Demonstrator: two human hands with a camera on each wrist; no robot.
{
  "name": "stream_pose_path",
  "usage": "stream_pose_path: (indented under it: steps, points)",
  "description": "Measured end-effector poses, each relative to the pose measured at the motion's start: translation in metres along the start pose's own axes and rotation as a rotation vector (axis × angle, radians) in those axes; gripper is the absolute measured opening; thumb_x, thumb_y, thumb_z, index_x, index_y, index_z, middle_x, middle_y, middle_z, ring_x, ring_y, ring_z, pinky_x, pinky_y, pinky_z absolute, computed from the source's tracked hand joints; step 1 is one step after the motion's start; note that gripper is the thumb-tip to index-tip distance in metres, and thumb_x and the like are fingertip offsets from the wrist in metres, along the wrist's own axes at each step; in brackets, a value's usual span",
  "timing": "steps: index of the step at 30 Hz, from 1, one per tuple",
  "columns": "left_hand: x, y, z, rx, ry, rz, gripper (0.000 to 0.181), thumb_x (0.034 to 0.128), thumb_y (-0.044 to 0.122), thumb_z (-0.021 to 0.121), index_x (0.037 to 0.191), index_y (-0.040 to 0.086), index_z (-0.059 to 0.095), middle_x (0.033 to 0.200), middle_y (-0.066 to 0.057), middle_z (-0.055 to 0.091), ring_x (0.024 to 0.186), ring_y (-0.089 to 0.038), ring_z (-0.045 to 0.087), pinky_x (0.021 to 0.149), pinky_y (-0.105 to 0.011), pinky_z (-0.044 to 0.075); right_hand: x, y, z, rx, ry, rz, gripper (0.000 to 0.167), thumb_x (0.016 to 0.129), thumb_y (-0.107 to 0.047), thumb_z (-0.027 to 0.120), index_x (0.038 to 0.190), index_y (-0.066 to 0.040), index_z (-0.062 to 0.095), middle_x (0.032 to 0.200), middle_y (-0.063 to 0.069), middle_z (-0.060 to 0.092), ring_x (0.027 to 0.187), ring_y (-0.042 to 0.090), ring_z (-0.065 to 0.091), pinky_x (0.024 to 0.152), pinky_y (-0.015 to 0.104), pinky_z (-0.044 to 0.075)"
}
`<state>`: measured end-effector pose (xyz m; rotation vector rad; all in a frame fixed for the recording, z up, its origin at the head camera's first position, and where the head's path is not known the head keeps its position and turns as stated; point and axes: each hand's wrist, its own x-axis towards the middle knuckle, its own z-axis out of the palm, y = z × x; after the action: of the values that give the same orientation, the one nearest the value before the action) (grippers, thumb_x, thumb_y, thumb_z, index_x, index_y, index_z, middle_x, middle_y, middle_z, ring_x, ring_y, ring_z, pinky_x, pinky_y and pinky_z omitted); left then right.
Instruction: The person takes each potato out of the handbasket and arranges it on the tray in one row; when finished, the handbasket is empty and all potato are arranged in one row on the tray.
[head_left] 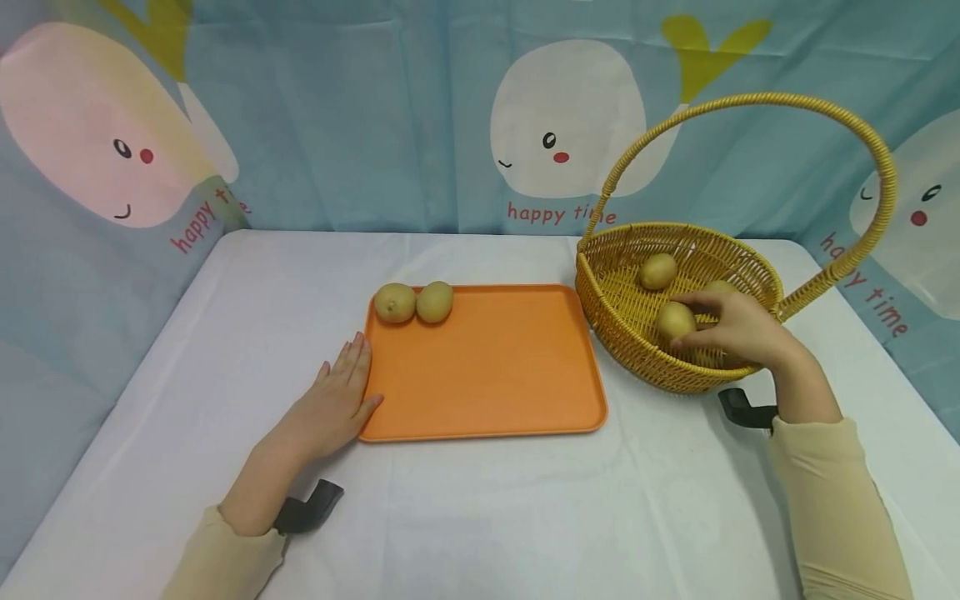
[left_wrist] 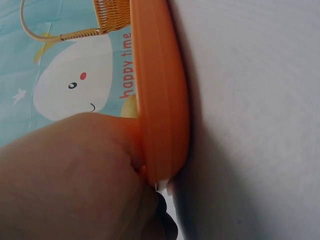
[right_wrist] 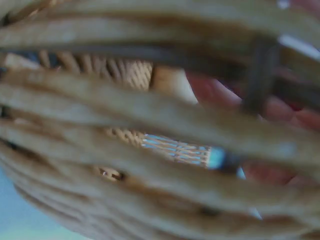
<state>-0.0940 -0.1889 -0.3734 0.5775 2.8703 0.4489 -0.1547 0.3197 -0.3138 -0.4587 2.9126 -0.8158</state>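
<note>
An orange tray [head_left: 487, 367] lies on the white table, with two potatoes, one [head_left: 394, 302] beside the other [head_left: 435, 302], at its far left corner. My left hand [head_left: 330, 408] rests along the tray's left edge, fingers extended and thumb over the rim. The left wrist view shows that hand [left_wrist: 75, 175] against the tray's side [left_wrist: 162, 90]. Inside the yellow wicker basket [head_left: 637, 342], my right hand [head_left: 738, 327] holds a potato [head_left: 676, 322] between thumb and fingers. Another potato [head_left: 657, 272] lies behind it, and one more [head_left: 720, 287] is partly hidden by the hand.
The basket's tall handle [head_left: 757, 98] arches over its right side. Woven strands [right_wrist: 125, 105] fill most of the right wrist view and cover much of the hand. A blue printed curtain [head_left: 375, 125] hangs behind the table. Black wrist mounts [head_left: 309, 508] sit at both wrists.
</note>
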Motion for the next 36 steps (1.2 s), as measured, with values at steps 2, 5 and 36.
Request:
stream_pose_path:
  steps: [2, 5, 36]
  points:
    - [0.0, 0.0, 0.0, 0.002, -0.002, -0.001, 0.071, 0.098, 0.023, 0.048, 0.145, -0.014, 0.009, 0.152, -0.03, 0.004, 0.139, -0.045, 0.007, 0.107, -0.062, 0.012, -0.001, -0.003, -0.001, 0.02, 0.038, -0.008, 0.061, 0.074, -0.026, 0.081, 0.124, 0.001, 0.059, 0.116, 0.019, 0.06, 0.102, 0.02, 0.051, 0.08, 0.03, 0.041]
    - [0.0, 0.0, 0.0, 0.003, -0.005, -0.001, 0.072, 0.0979, 0.024, 0.048, 0.145, -0.014, 0.009, 0.152, -0.03, 0.004, 0.139, -0.045, 0.007, 0.107, -0.062, 0.012, -0.002, -0.007, -0.002, 0.053, 0.08, 0.006, 0.06, 0.074, -0.024, 0.082, 0.125, -0.001, 0.06, 0.116, 0.018, 0.062, 0.097, 0.002, 0.053, 0.079, 0.017, 0.043]
    - [0.0, 0.001, 0.0, 0.012, 0.0, -0.009, 0.072, 0.0983, 0.025, 0.048, 0.145, -0.013, 0.009, 0.153, -0.028, 0.004, 0.14, -0.043, 0.008, 0.108, -0.061, 0.013, 0.015, -0.076, 0.011, 0.321, 0.204, -0.078, 0.06, 0.073, -0.005, 0.081, 0.128, -0.003, 0.058, 0.126, 0.011, 0.057, 0.101, 0.001, 0.057, 0.079, 0.014, 0.049]
